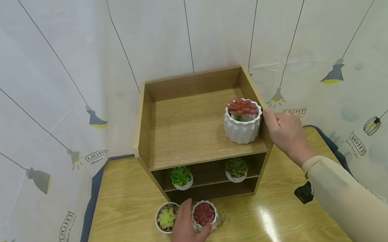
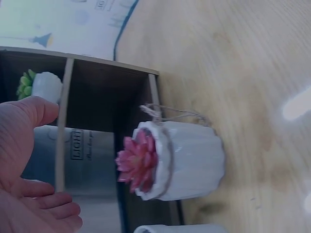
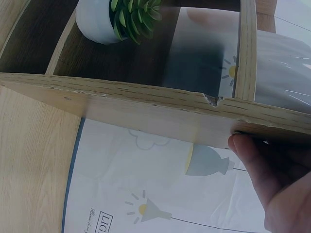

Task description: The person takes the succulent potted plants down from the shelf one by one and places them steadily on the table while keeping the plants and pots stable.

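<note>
My left hand point(image 1: 185, 238) reaches over the table with fingers and thumb spread. Between them in the head view is a white fluted pot with a red succulent point(image 1: 204, 213); the left wrist view shows this pot point(image 2: 194, 160) apart from the hand point(image 2: 29, 170), twine around its rim. Beside it stands a round white pot with a yellow-green plant point(image 1: 166, 217). My right hand point(image 1: 287, 133), fingers curled, holds the right side panel of a wooden shelf point(image 1: 183, 126); some fingers are hidden. A larger white fluted pot with a red succulent point(image 1: 242, 125) sits on the shelf top by that panel.
Two small white pots, one with a bright green succulent point(image 1: 181, 177) and one with a darker green succulent point(image 1: 236, 169), stand in the shelf's middle compartment. A lamp-patterned cloth point(image 1: 174, 25) hangs behind the wooden table point(image 1: 125, 212). A black object point(image 1: 303, 193) shows beside the right sleeve.
</note>
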`<action>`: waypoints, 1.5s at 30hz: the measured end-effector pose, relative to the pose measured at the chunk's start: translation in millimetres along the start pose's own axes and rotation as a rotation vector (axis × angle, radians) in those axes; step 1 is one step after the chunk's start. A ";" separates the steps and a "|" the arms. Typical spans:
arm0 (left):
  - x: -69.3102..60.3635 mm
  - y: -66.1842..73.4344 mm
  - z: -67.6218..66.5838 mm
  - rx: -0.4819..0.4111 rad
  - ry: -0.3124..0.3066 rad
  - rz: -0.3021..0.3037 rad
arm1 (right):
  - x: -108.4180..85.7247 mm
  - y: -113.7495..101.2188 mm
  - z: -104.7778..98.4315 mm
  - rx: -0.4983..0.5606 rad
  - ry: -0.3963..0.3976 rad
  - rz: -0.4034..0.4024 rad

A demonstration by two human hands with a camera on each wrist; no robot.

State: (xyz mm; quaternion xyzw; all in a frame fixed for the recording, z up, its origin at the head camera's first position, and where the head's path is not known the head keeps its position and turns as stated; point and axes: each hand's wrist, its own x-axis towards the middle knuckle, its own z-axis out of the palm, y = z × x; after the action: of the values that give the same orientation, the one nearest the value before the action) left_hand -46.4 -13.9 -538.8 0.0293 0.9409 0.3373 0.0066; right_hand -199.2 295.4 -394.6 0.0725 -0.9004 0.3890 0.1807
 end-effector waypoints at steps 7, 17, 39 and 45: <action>-2.0 10.0 -17.1 0.013 0.022 0.067 | 0.1 2.0 0.2 -0.006 -0.009 0.008; -4.1 31.1 -48.6 0.060 0.119 0.170 | 0.1 0.4 0.2 0.006 0.002 0.000; 33.2 63.5 -143.1 0.099 0.390 0.454 | 0.1 0.3 0.1 0.005 0.005 -0.001; 44.0 67.0 -158.8 0.127 0.462 0.515 | 0.4 0.2 -0.2 0.004 0.009 -0.008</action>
State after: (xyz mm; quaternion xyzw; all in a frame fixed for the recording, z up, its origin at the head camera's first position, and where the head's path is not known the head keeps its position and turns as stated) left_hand -92.0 -60.3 -373.3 0.1888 0.8984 0.2664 -0.2937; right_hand -199.6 295.6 -394.5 0.0747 -0.8986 0.3902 0.1861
